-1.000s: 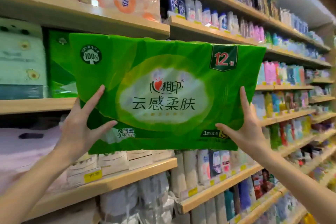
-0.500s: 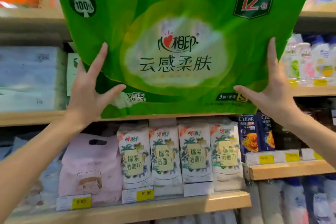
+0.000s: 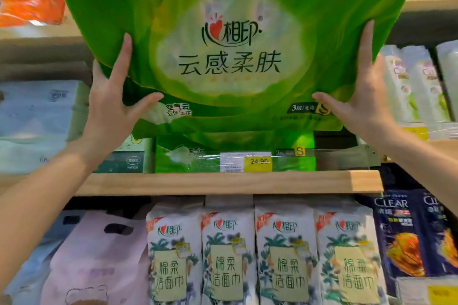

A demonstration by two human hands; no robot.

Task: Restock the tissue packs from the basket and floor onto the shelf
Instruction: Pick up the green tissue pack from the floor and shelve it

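Higher and closer than half a second ago, the green tissue pack (image 3: 235, 57) now fills the upper view, its lower edge above the wooden shelf board (image 3: 223, 182) and well clear of it. Between that edge and the board lies a second green pack (image 3: 188, 158), with a yellow price tag (image 3: 257, 161) in front of it; to its right the shelf shows a dark gap. Pale blue packs (image 3: 37, 119) stand close on the left.

The held pack is glossy green plastic with a pale oval, a red heart logo and dark Chinese lettering. The left hand (image 3: 109, 111) and right hand (image 3: 364, 106) press it from either side, fingers straight, thumbs spread along the lower front.

Its top edge and upper corners are cut off by the frame, and the fingers behind it are hidden. White towel packs (image 3: 228, 255) line the shelf below.
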